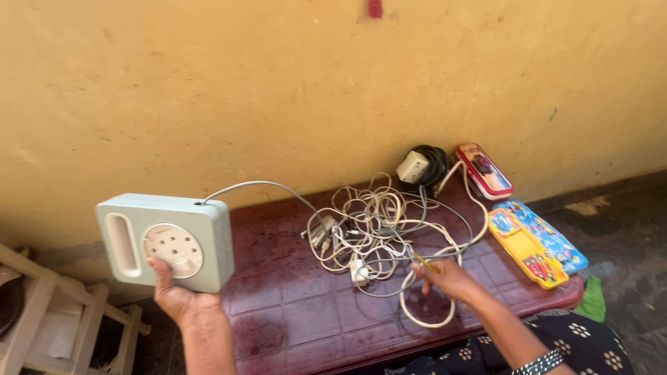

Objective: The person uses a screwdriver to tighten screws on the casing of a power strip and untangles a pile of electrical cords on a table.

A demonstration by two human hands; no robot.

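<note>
I count 1 extension reel box (pixel 167 239), 1 tangle of cables (pixel 379 232), 1 black cord coil (pixel 432 163) w/ 1 white plug (pixel 413 167) on it, and 3 flat printed cases: 1 red pencil case (pixel 484 171), 1 yellow case (pixel 526 248), 1 blue case (pixel 549 232) just beside the yellow one. All but the box lie on a dark red tiled bench (pixel 292 312) against a yellow wall (pixel 278 83). Bottom left, 1 wooden rack (pixel 48 312).

My left hand (pixel 177 295) holds the reel box up off the bench, left of it, fingers closed under its bottom edge, thumb on the front. Box is pale grey-green, rounded corners, upright slot handle on its left side, round white socket disc w/ several holes in the middle. A grey cable (pixel 257 186) exits its top and runs right into the tangle.

My right hand (pixel 445 276) sits at the tangle's lower right edge, fingers pinched shut on a thin yellowish tool (pixel 422 262); can't tell what kind. A white cable loop (pixel 424 316) lies round the hand. Tangle is mostly white and grey leads w/ a few plugs, hard to count.
</note>
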